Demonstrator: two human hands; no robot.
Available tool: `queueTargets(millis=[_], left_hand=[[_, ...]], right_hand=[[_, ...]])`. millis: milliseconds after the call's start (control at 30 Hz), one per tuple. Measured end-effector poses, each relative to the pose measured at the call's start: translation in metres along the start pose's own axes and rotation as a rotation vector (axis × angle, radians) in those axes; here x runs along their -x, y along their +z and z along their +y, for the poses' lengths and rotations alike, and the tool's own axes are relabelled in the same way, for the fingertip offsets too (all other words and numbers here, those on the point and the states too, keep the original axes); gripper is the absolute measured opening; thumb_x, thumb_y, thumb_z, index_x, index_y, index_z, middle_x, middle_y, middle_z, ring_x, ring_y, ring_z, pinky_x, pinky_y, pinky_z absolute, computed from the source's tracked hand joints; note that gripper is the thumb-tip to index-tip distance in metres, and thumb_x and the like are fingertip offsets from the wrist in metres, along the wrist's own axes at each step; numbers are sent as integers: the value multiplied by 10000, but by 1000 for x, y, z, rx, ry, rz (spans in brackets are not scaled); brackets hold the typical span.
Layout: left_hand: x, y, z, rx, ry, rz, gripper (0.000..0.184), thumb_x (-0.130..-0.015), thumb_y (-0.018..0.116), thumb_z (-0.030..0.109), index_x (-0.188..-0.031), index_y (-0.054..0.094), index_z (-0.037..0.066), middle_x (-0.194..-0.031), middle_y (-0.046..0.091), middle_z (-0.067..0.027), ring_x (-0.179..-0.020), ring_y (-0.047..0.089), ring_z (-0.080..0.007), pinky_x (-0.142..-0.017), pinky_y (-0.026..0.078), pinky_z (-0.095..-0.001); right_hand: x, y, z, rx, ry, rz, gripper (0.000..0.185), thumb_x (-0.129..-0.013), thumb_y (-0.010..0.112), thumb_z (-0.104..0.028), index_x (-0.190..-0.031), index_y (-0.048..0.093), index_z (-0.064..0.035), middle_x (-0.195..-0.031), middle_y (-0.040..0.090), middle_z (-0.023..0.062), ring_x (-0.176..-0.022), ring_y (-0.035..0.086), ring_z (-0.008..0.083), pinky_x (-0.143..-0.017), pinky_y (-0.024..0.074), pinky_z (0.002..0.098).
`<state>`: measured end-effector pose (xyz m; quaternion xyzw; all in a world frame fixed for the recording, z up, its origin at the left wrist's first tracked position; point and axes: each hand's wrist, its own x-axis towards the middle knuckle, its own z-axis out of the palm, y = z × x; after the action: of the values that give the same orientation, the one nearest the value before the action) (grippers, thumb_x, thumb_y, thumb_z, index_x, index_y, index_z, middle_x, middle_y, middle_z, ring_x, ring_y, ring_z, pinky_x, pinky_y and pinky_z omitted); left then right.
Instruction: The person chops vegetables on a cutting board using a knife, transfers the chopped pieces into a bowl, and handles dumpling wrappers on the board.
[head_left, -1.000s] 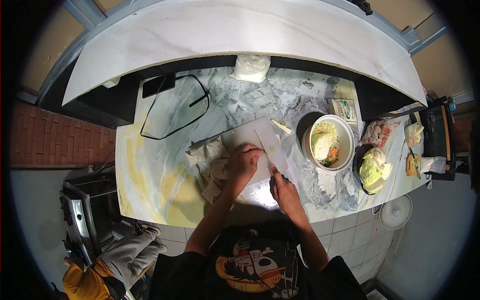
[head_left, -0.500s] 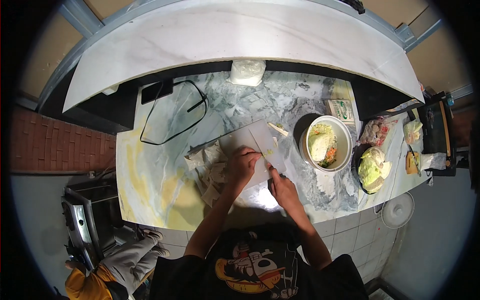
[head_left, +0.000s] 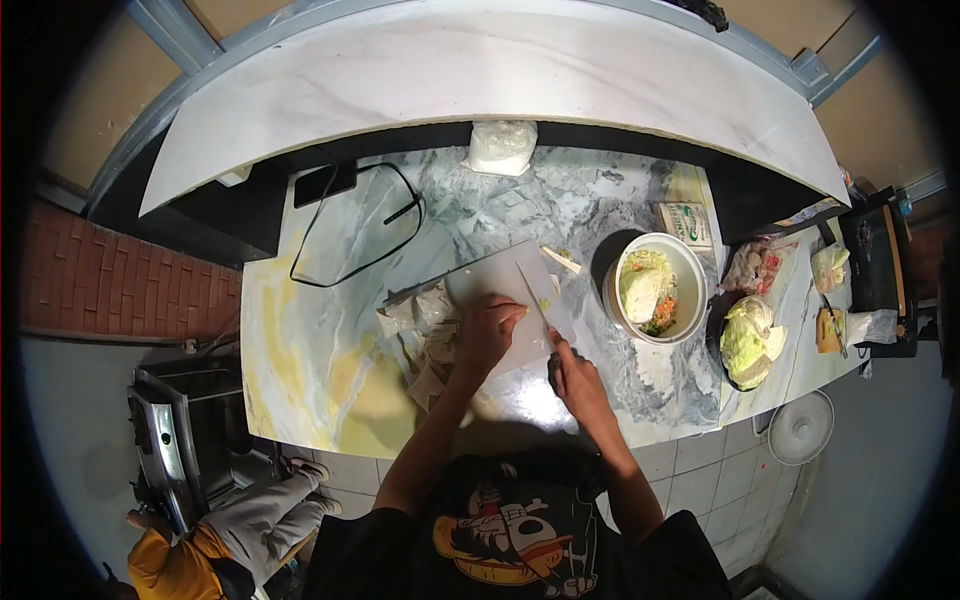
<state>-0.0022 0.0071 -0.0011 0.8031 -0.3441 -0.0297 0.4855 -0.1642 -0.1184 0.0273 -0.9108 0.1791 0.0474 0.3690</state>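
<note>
Here, our left hand pinches a small yellowish piece (too tiny to name) over the cutting board, at eleven o'clock from our right hand; that hand, apart, grips the kitchen knife, blade slanting toward eleven, just beside the piece

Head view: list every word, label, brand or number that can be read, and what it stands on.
No text reads with certainty.
Box behind the pot: lettering, part of it green, too small and blurred to quote.
Bag with reddish patches: too blurred to tell print from contents.
Black shirt: printed skull picture, no readable word.
</note>
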Motion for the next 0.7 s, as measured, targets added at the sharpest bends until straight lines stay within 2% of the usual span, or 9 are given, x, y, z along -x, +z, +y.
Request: queueTargets(millis=[67,267,367,700], left_hand=[[-1,2,-4,39,-35,-10,87,-774,690,19,-852,726,33,-850,694,-110,-813,659,-298,-756,528,-380],[-3,0,-5,48,12,-26,97,-770,684,-1,-853,725,27,-848,697,-116,-806,668,-296,-737,536,-373],[-4,-2,-1,12,46,-7,100,-772,683,-1,-859,725,26,-847,694,-115,-807,670,-294,-727,538,-376],[-3,-1,-4,12,46,-15,88,-784,685,35,-863,724,30,-848,684,-111,-798,658,-294,-727,529,-381]], right_hand=[[0,-1,-4,-39,4,39,634,-869,525,-3,-1458,333,-137,-820,613,284,-747,594,480,-648,444,537],[4,5,-1,10,-74,63,619,-865,535,-4,-1449,357,-100,-753,599,254,-687,596,441,-640,455,499],[5,2,-5,41,-128,81,619,-861,539,-6,-1447,363,-97,-741,601,254,-685,599,434,-639,458,496],[4,6,-4,70,-94,59,601,-864,545,-26,-1433,372,-114,-747,610,280,-682,609,451,-630,466,521]])
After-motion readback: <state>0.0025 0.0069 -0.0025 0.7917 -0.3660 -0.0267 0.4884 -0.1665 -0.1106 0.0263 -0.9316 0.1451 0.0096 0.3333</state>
